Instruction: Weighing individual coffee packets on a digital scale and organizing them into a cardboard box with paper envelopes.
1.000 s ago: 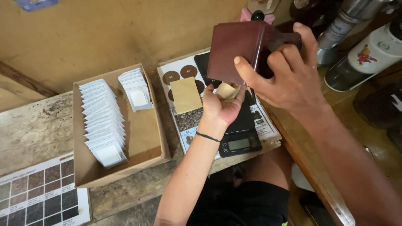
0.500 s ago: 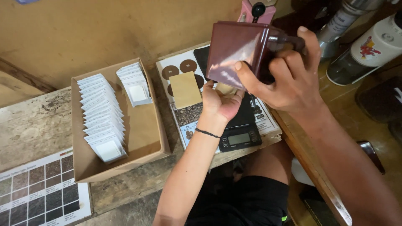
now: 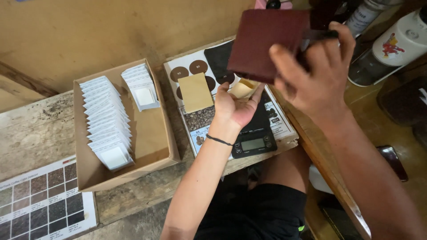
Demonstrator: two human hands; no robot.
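1. While the right hand (image 3: 318, 73) grips a dark red boxy container (image 3: 267, 42) and tilts it high over the middle of the scene, the left hand (image 3: 233, 106) sits just under its lower edge
2. Pinched between the left hand's thumb and fingers is a small tan paper pouch (image 3: 242, 90), its mouth turned up toward the container
3. Below both hands a black digital scale (image 3: 253, 140) rests on a printed sheet with brown circles and a bean photo (image 3: 198, 120), which lies on the wooden surface (image 3: 35, 133)
4. A second flat tan pouch (image 3: 195, 92) lies on that sheet, just left of the left hand
5. Left of the sheet stands an open cardboard box (image 3: 153, 138) holding two rows of white sachets (image 3: 108, 122), one long and near the left wall, one short at the far end
6. At the near left corner lies a chart of dark square swatches (image 3: 44, 204)
7. Far right, a white bottle with a colourful label (image 3: 398, 44) lies on its side; near right, a dark phone (image 3: 393, 162) rests on a lower brown ledge
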